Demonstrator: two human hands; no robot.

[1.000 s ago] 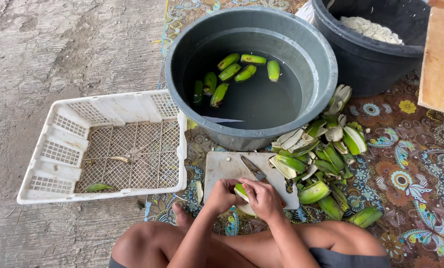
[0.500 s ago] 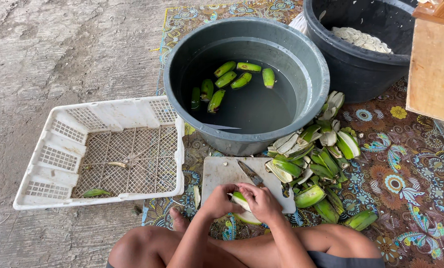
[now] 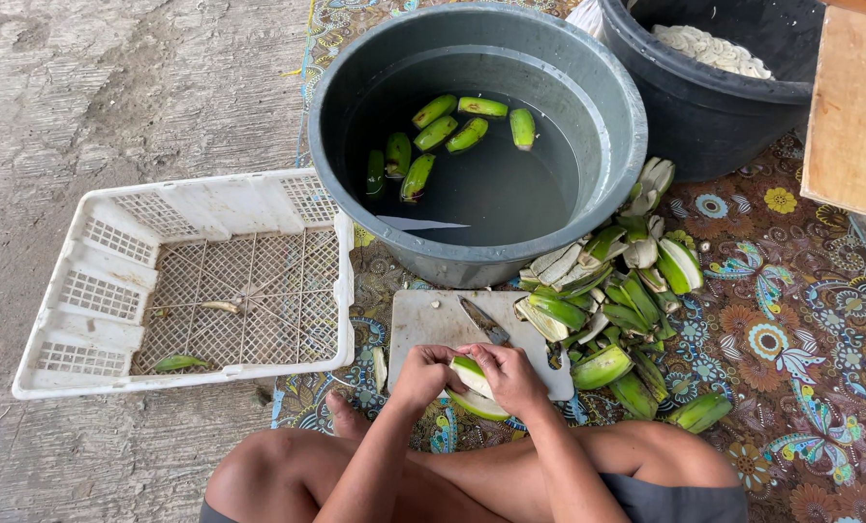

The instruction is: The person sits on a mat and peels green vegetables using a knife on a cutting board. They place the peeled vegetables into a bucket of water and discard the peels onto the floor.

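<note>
Both hands work on one green banana (image 3: 472,373) over the near edge of a white cutting board (image 3: 428,324). My left hand (image 3: 421,376) grips its left side, where pale flesh and peel show. My right hand (image 3: 512,378) holds the right side together with a knife (image 3: 483,323), whose blade points away over the board. A grey tub (image 3: 355,208) of water beyond the board holds several unpeeled green bananas (image 3: 435,133).
A heap of green peels (image 3: 619,308) lies right of the board on a patterned mat (image 3: 801,320). A white plastic crate (image 3: 191,281) with a few scraps sits left. A dark tub (image 3: 714,116) with white slices and a wooden board (image 3: 854,111) stand far right.
My hands have stayed on the banana, shifting only slightly. The camera view has drifted a little, so everything sits somewhat lower and to the left.
</note>
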